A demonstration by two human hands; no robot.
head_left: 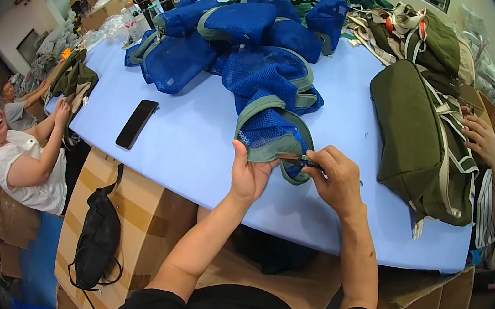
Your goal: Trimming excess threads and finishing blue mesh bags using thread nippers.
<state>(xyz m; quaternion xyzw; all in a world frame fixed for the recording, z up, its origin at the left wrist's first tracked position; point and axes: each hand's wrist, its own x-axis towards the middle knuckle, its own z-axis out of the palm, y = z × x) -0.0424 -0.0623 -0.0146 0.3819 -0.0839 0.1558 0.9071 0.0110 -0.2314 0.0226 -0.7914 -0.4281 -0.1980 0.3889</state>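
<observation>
A blue mesh bag [260, 132] with grey-green trim lies near the table's front edge, its rim lifted toward me. My left hand [249, 175] grips the trim from below, thumb on the near side. Closed around thread snips [295, 158], my right hand [338, 178] is just right of the bag. The slim metal blades point left and lie against the trim; my fingers hide most of the handle. Directly behind is another blue mesh bag [259, 71], touching the first.
More blue bags [241, 21] are heaped farther back. Olive-green bags [400, 122] with cream straps stand at right, beside a co-worker's hand [482, 140]. A black phone [136, 124] lies at left. Two people sit beyond the left edge. A black pouch [101, 229] rests on a cardboard box [155, 205].
</observation>
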